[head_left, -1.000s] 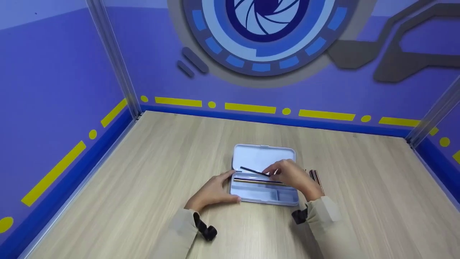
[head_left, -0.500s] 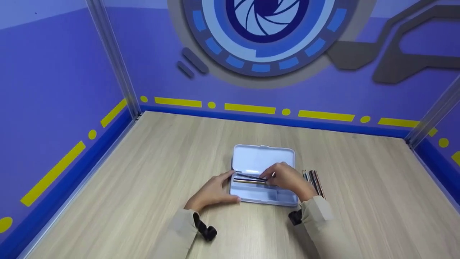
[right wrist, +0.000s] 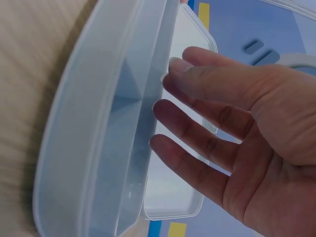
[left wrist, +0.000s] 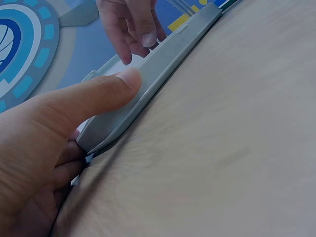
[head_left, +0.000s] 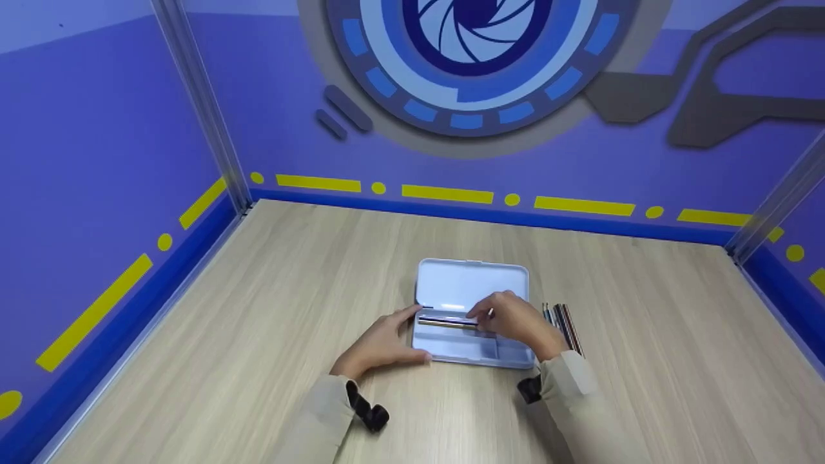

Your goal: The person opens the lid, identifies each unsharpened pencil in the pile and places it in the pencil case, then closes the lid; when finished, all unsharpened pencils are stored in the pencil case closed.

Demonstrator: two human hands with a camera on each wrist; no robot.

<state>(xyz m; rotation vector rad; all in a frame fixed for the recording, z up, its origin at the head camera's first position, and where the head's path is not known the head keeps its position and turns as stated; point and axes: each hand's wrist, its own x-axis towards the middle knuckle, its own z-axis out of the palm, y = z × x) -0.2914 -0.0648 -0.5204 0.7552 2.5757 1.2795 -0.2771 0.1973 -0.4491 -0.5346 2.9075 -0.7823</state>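
Note:
An unfolded pale pencil case lies on the table, its lid towards the back wall. Several slim pencils rest lengthwise in its rear compartment. The left hand grips the case's left end; in the left wrist view its thumb presses the front wall. Over the compartment is the right hand, partly covering the pencils' right ends. In the right wrist view the right hand has loosely bent fingers at the case's rear edge, and nothing shows between them.
Several dark and coloured pencils lie side by side on the wooden table, just right of the case and near the right forearm. Blue decorated walls stand behind and at both sides.
The right hand has moved slightly left and down, lowering a dark pencil to the others in the rear compartment and letting it go. The left hand has kept its place.

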